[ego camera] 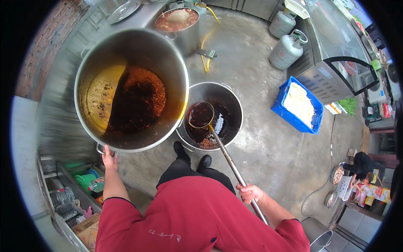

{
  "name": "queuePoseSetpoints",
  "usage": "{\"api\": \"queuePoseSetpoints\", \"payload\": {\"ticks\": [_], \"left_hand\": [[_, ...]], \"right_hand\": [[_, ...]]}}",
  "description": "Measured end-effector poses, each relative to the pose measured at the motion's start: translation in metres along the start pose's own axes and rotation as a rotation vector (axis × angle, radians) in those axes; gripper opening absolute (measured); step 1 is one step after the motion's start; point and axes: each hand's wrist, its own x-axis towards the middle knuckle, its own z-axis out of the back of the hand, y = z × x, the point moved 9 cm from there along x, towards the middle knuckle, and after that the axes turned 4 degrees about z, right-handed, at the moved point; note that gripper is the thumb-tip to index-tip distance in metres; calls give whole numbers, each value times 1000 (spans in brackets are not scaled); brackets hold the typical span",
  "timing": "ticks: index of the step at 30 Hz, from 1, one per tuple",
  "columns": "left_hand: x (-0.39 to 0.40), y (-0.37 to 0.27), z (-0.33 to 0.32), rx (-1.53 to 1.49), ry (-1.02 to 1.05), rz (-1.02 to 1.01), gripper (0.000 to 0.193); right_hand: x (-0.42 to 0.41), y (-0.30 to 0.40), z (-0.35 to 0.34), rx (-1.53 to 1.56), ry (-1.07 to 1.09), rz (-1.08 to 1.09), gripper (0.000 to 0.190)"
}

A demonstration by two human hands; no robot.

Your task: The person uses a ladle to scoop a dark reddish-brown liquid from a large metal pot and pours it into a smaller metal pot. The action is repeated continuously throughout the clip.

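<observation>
My left hand grips a side handle of a large stainless steel stockpot, which is tilted. Inside it, dark chili oil with reddish sediment lies beside a bare, yellow-oiled patch of the bottom. My right hand is closed around the long metal handle of a ladle. The ladle's bowl, full of dark red oil, is over a second stockpot standing on the floor by my feet. That pot contains dark liquid with chili flakes along one side.
Behind stands a pot of reddish broth, near a yellow hose. Gas cylinders and a blue crate of pale shreds are to the right. Another person works at far right. A bin of bottles is at lower left.
</observation>
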Motion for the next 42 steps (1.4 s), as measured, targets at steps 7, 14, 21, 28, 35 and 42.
{"api": "queuePoseSetpoints", "payload": {"ticks": [7,14,21,28,35,42], "left_hand": [[-2,-1,0,35,21,-20,45],[-2,-1,2,74,-10,-40,48],[3,2,4,86,-22,-70,47],[6,-1,2,103,10,-87,45],[2,-8,0,196,27,-105,46],[-1,-8,0,230,5,-87,49]], "right_hand": [[26,41,39,-2,-112,72,16],[36,83,72,-422,-542,171,24],[26,102,89,-955,-895,265,20],[19,95,115,-1339,-1053,293,16],[23,74,113,-1350,-1045,382,17],[61,44,105,-505,-505,439,16]]}}
